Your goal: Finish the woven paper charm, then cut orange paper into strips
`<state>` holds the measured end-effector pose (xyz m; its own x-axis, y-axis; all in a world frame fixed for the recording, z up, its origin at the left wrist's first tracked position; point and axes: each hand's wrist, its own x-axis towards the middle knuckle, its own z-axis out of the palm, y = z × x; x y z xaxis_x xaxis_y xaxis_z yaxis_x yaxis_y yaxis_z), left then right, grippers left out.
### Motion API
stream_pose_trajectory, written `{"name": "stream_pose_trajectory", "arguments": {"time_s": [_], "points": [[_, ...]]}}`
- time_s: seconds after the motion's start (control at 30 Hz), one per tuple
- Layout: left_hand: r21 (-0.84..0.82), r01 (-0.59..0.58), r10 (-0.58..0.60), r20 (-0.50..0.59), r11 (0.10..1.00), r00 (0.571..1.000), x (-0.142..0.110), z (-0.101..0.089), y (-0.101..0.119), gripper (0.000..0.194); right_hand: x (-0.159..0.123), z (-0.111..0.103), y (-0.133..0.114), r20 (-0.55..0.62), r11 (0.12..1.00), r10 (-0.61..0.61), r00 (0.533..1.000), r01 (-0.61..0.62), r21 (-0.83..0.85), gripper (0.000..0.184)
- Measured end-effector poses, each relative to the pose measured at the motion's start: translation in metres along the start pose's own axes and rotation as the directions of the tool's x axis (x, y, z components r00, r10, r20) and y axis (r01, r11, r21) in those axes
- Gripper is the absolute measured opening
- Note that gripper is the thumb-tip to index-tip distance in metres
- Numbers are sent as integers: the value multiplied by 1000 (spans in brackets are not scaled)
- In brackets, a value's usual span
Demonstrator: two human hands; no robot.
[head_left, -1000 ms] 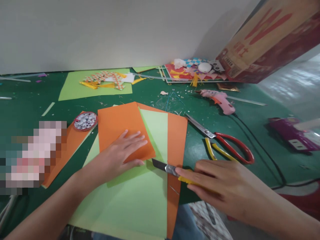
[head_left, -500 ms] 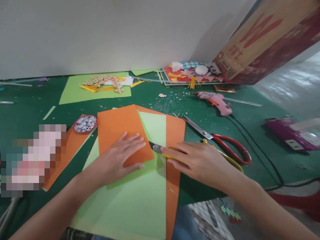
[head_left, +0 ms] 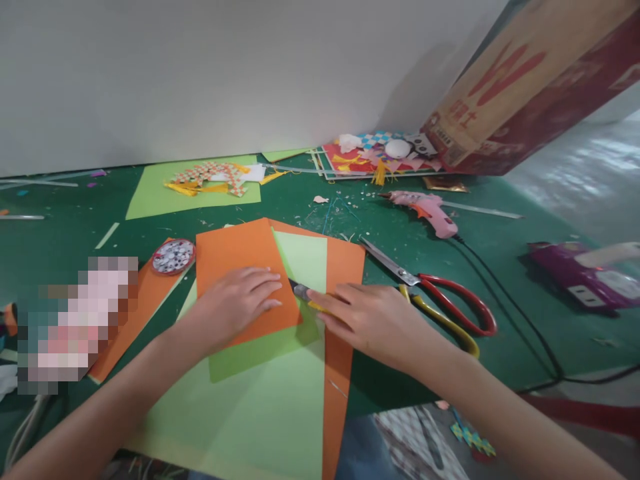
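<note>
My left hand (head_left: 235,303) lies flat, fingers stretched out, on a small orange sheet (head_left: 235,253), pressing it onto a light green sheet (head_left: 270,393). A larger orange sheet (head_left: 345,267) lies under both. My right hand (head_left: 370,320) grips a yellow-handled utility knife (head_left: 303,292), its blade tip at the right edge of the small orange sheet, close to my left fingertips.
Red and yellow scissors (head_left: 440,300) lie right of the papers, a pink glue gun (head_left: 425,208) with a black cord behind them. A round tin of googly eyes (head_left: 173,256) sits left. Paper crafts, a green sheet (head_left: 165,193), a cardboard box (head_left: 525,87) and a purple object (head_left: 585,277) surround the green mat.
My right hand has carried the knife up and left, from the lower edge of the small orange sheet to its right edge. My left hand stays pressed on the sheet.
</note>
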<state>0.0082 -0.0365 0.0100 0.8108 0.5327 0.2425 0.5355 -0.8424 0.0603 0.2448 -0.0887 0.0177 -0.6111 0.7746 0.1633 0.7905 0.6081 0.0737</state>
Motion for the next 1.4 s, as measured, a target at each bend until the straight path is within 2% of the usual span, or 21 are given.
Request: {"name": "stream_pose_trajectory", "arguments": {"time_s": [0.13,0.2,0.27,0.33,0.47,1.0,1.4], "points": [[-48,32,-30,49,998,998,11,0,-9,43,0,1,0,-7,1000,-1,1000,0,-22,31],[-46,75,-74,21,996,997,11,4,-11,42,0,2,0,-20,1000,-3,1000,2,-23,31],[-29,102,-102,8,994,995,9,10,-12,50,0,3,0,-33,1000,-7,999,6,-24,30],[-27,123,-122,39,992,992,7,14,-12,55,-1,5,1,-50,999,-10,999,8,-36,31],[-40,144,-141,77,989,987,6,16,-12,57,1,6,2,-60,999,-10,998,7,-53,31],[-59,158,-154,70,986,986,8,16,-11,62,20,1,-1,156,992,122,980,-124,3,33],[-91,151,-146,60,984,987,8,18,-11,58,35,-4,2,255,984,177,951,-178,-19,36]]}}
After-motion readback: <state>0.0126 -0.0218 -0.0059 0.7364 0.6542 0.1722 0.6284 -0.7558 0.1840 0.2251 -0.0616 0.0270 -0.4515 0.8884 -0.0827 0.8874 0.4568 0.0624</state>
